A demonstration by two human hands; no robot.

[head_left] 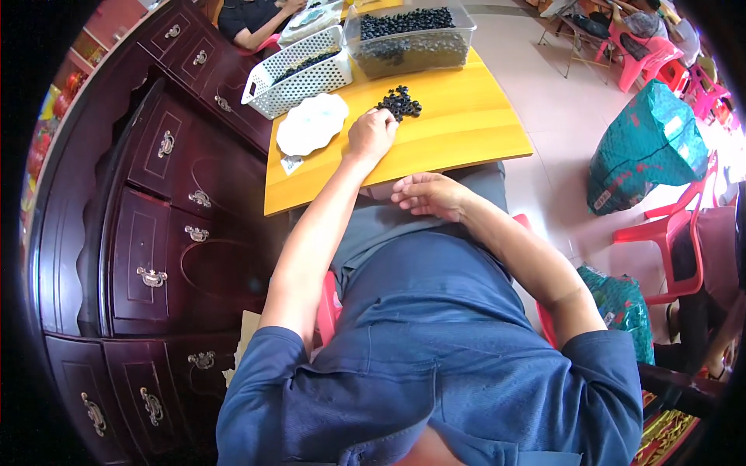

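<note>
My left hand [373, 133] rests on the yellow wooden table [458, 132] with its fingers curled closed. Whatever those fingers hold, if anything, is hidden. Just beyond it lies a loose pile of small, shiny black pieces [400, 102]. My right hand [432, 196] hovers over my lap by the table's near edge, its fingers loosely apart and nothing visible in them. To the left of my left hand sits a white plate with a wavy rim [312, 124]. A small printed paper slip [291, 164] lies beside the plate, near the table's left edge.
A white perforated basket [307, 87] and a clear plastic bin [412, 54], both with black pieces inside, stand at the table's far end. Dark wooden drawers [167, 225] flank the left side. At right are a green bag [645, 147] and a pink chair [676, 241]. Other people sit farther off.
</note>
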